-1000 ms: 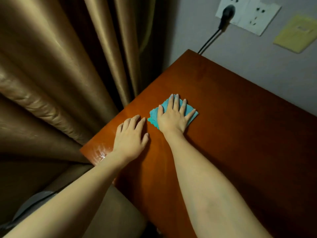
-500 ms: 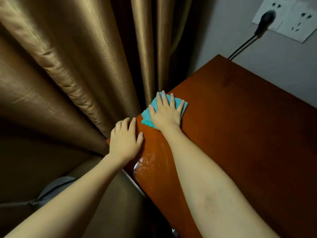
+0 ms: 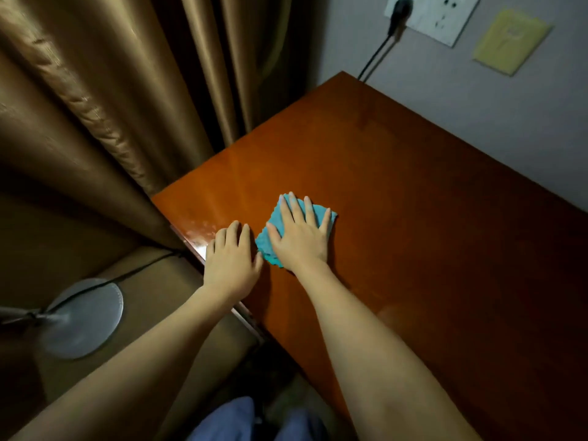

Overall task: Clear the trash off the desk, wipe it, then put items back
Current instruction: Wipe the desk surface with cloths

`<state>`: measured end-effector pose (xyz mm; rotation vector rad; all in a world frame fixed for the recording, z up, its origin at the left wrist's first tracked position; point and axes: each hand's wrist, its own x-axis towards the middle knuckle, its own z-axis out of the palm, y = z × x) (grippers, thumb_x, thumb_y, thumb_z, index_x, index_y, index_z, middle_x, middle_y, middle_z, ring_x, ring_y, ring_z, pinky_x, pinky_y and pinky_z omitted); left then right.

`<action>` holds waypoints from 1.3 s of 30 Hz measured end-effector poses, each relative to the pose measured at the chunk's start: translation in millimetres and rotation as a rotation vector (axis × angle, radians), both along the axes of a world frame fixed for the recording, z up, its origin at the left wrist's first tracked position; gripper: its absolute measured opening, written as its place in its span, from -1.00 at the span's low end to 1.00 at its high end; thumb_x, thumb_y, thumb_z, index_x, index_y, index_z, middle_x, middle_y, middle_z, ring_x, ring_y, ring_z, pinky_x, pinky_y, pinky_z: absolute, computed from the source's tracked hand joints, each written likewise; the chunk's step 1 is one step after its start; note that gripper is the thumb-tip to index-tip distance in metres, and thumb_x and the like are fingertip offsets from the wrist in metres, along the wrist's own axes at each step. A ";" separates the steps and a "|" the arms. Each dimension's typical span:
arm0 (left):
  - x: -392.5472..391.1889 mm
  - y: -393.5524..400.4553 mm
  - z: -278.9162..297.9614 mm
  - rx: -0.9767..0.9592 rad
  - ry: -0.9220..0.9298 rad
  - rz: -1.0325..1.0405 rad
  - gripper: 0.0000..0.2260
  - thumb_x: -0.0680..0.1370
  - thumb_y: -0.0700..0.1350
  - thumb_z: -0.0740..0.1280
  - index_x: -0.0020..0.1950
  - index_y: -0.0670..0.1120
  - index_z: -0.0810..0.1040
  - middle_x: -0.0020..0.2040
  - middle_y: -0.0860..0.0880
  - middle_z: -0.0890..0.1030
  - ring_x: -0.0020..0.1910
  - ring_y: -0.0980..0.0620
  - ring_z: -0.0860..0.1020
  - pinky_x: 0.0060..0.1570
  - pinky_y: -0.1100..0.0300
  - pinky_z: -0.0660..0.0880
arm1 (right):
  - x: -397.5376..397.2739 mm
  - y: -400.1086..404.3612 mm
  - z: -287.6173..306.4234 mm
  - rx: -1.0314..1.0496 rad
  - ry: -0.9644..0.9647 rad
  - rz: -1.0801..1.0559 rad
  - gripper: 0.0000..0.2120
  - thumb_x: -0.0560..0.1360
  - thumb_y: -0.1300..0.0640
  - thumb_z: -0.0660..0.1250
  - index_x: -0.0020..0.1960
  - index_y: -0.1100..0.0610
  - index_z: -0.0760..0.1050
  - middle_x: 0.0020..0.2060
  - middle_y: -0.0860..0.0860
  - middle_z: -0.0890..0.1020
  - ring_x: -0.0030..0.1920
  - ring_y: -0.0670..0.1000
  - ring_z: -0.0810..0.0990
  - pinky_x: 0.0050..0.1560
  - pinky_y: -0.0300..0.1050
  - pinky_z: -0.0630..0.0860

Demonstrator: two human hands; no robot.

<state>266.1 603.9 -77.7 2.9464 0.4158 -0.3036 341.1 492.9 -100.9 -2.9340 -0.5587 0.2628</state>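
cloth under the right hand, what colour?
Teal-blue cloth, pinking-cut edge, seen in the head view.

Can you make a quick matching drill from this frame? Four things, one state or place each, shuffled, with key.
Column 1
1. right hand
2. left hand
3. black plug
4. yellow note

Column 2
A. flat on the bare desk at its near left edge
B. stuck on the wall, right of the socket plate
C. spread flat on the teal cloth
D. seated in the socket plate

Pairs: 1-C, 2-A, 3-D, 4-B
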 end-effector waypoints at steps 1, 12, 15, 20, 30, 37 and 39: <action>-9.4 -16.6 0.4 -0.002 0.012 -0.024 -0.45 0.62 0.10 0.09 0.53 -0.13 0.11 0.52 -0.12 0.15 0.49 -0.10 0.12 0.43 0.01 0.12 | -11.5 -19.9 0.3 -0.009 0.004 -0.015 -0.41 0.61 -0.21 -0.17 0.55 -0.01 -0.20 0.55 -0.03 -0.07 0.54 0.09 -0.13 0.43 0.31 -0.23; -118.4 -234.3 -2.4 0.003 0.066 -0.192 -0.43 0.63 0.13 0.03 0.55 -0.09 -0.01 0.56 -0.09 0.04 0.52 -0.11 0.03 0.46 -0.02 0.03 | -153.9 -270.5 1.7 -0.010 0.040 -0.241 -0.41 0.61 -0.21 -0.15 0.55 -0.02 -0.21 0.55 -0.06 -0.09 0.54 0.06 -0.16 0.43 0.29 -0.26; -142.5 -295.3 -3.7 -0.004 0.071 -0.258 -0.43 0.62 0.14 0.03 0.56 -0.08 -0.02 0.56 -0.09 0.03 0.52 -0.10 0.03 0.46 -0.03 0.03 | -191.4 -336.1 2.5 -0.001 0.047 -0.323 -0.41 0.61 -0.21 -0.14 0.55 -0.03 -0.21 0.55 -0.08 -0.10 0.54 0.04 -0.19 0.42 0.27 -0.30; -177.5 -388.1 -4.2 -0.016 0.056 -0.387 -0.42 0.62 0.14 0.04 0.55 -0.10 0.00 0.55 -0.12 0.04 0.51 -0.12 0.05 0.45 -0.05 0.05 | -245.8 -434.7 2.3 0.002 0.078 -0.426 -0.40 0.60 -0.23 -0.15 0.54 -0.05 -0.25 0.54 -0.09 -0.14 0.53 0.01 -0.24 0.41 0.24 -0.35; -213.6 -520.8 -4.3 0.009 0.062 -0.529 -0.44 0.63 0.10 0.00 0.55 -0.13 -0.02 0.55 -0.14 0.02 0.51 -0.12 0.02 0.45 -0.09 0.02 | -326.2 -596.8 0.6 -0.026 0.077 -0.673 -0.40 0.61 -0.22 -0.13 0.55 -0.05 -0.22 0.55 -0.09 -0.13 0.53 0.00 -0.21 0.42 0.23 -0.34; -243.8 -612.1 -8.6 -0.016 0.051 -0.754 -0.44 0.62 0.11 0.01 0.55 -0.11 -0.03 0.55 -0.12 0.01 0.51 -0.11 0.02 0.46 -0.10 -0.01 | -383.4 -671.6 -0.5 -0.011 0.055 -0.849 -0.42 0.61 -0.22 -0.11 0.55 -0.07 -0.20 0.54 -0.12 -0.11 0.53 -0.02 -0.20 0.42 0.20 -0.34; -253.8 -633.0 -10.7 -0.017 0.048 -0.807 -0.43 0.62 0.11 0.01 0.55 -0.11 -0.03 0.55 -0.12 0.01 0.52 -0.11 0.01 0.46 -0.10 -0.02 | -399.8 -685.5 -1.3 -0.015 0.054 -0.904 -0.42 0.61 -0.23 -0.12 0.54 -0.08 -0.20 0.54 -0.13 -0.11 0.53 -0.02 -0.20 0.42 0.19 -0.34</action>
